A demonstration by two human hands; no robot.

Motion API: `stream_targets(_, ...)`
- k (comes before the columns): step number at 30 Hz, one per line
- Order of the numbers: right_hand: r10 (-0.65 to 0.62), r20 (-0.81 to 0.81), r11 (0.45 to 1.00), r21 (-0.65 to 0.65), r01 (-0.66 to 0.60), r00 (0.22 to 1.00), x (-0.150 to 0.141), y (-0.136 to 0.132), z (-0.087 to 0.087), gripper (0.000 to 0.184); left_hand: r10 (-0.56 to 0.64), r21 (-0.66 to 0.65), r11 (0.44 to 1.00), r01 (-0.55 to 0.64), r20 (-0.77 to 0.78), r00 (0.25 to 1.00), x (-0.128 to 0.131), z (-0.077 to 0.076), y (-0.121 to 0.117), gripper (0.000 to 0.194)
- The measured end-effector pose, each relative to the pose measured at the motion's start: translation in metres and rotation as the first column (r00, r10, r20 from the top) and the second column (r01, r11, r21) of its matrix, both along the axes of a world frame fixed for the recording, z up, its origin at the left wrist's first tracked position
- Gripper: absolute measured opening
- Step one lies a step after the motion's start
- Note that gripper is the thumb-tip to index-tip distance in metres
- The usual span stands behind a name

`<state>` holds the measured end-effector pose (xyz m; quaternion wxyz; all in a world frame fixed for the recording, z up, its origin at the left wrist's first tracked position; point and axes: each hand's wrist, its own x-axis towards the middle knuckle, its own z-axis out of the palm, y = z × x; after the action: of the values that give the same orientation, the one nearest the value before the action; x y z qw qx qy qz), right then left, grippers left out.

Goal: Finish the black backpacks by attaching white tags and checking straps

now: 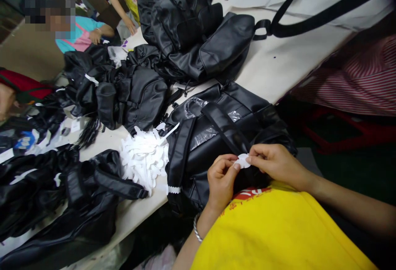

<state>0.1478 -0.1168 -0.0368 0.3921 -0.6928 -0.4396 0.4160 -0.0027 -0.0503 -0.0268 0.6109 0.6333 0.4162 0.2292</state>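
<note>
A small white piece (243, 161) is pinched at its edges between the fingertips of the left hand (221, 179) and right hand (275, 163) – both closed narrowly – above the black bag (216, 133) on the bench (293, 59). It seems light, thin and easily creased, so it is best taken by its rim. The bag looks soft and floppy, perhaps slippery – a firmer hold would be given by its straps (182, 148).
</note>
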Motion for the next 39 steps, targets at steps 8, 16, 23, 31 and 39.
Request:
stream_targets(8,-0.005,-0.048,1.0,0.003,0.005,0.999,0.002,-0.006,0.0,0.021,-0.012,-0.023,1.0,0.012,-0.006,1.0,-0.001,0.005,-0.002,0.019)
stream_targets(16,0.093,0.185,0.994,0.036,-0.101,0.978,0.0,-0.001,0.007,0.021,0.032,-0.193,0.981,-0.026,0.027,0.999,0.002,0.001,0.006,0.02)
stream_targets(23,0.156,0.294,0.987,-0.023,-0.156,0.943,0.005,-0.005,0.005,0.017,0.074,-0.323,0.945,-0.056,0.044,0.996,0.003,-0.003,0.005,0.022)
stream_targets(31,-0.067,0.058,0.998,-0.003,0.068,0.996,0.032,-0.025,-0.001,0.024,-0.081,-0.337,0.941,0.036,-0.12,0.989,0.024,-0.005,0.012,0.022)
stream_targets(39,0.085,-0.372,0.996,0.021,-0.084,0.924,0.02,-0.014,0.006,0.023,0.037,-0.368,0.93,0.004,0.104,0.994,0.028,0.005,0.005,0.024)
